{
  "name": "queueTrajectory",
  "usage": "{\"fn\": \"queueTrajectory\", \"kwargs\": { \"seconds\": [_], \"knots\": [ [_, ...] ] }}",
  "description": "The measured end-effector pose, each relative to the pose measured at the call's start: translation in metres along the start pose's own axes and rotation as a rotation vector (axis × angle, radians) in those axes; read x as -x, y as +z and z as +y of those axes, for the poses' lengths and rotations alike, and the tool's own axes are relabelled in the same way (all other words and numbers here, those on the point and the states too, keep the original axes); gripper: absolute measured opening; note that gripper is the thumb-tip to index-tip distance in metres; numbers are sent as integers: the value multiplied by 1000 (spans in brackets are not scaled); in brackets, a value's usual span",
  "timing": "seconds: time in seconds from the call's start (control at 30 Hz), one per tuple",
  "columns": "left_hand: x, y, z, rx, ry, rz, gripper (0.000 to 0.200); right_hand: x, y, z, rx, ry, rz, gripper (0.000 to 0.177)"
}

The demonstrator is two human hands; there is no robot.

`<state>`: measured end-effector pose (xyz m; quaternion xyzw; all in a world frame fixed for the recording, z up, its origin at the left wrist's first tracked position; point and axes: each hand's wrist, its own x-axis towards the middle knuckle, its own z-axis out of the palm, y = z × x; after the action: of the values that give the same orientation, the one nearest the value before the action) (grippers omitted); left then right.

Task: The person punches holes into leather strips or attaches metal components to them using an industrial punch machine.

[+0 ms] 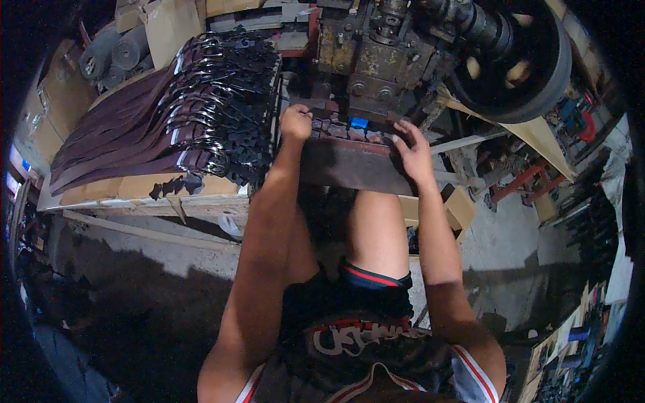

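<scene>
My left hand (295,123) is closed at the left end of the press bed; what its fingers hold, if anything, is hidden. My right hand (414,153) is at the bed's right end, fingers apart and slightly bent, with nothing visible in them. Between the hands lies a row of wavy-edged dark brown pieces (366,136) on the bed. A small blue patch (359,123) shows under the head of the worn metal press (383,80). A flat dark plate (356,166) juts toward my knees below the row.
Left of me, a cardboard-covered table (127,188) bears many brown belts (127,114) with shiny buckles and a heap of black cut pieces (248,101). A large black flywheel (514,60) is at the upper right. An opened cardboard box (460,209) stands below right.
</scene>
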<state>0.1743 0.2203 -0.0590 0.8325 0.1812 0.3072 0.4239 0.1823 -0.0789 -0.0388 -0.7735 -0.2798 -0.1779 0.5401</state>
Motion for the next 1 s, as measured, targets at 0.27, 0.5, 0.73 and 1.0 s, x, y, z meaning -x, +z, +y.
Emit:
{"fn": "queueTrajectory", "kwargs": {
  "seconds": [0.27, 0.5, 0.73, 1.0],
  "knots": [
    [-2, 2, -2, -13, -6, 0, 20, 124, 27, -69, -88, -89, 22, 17],
    [-3, 6, -8, 48, 39, 24, 19, 123, 27, -77, 4, -93, -67, 15],
    [-2, 5, -7, 37, 54, 2, 19, 127, 29, -69, -24, -113, -32, 14],
    [3, 2, 2, 16, 33, 41, 21, 132, 27, -58, -120, -44, -3, 13]
  ]
}}
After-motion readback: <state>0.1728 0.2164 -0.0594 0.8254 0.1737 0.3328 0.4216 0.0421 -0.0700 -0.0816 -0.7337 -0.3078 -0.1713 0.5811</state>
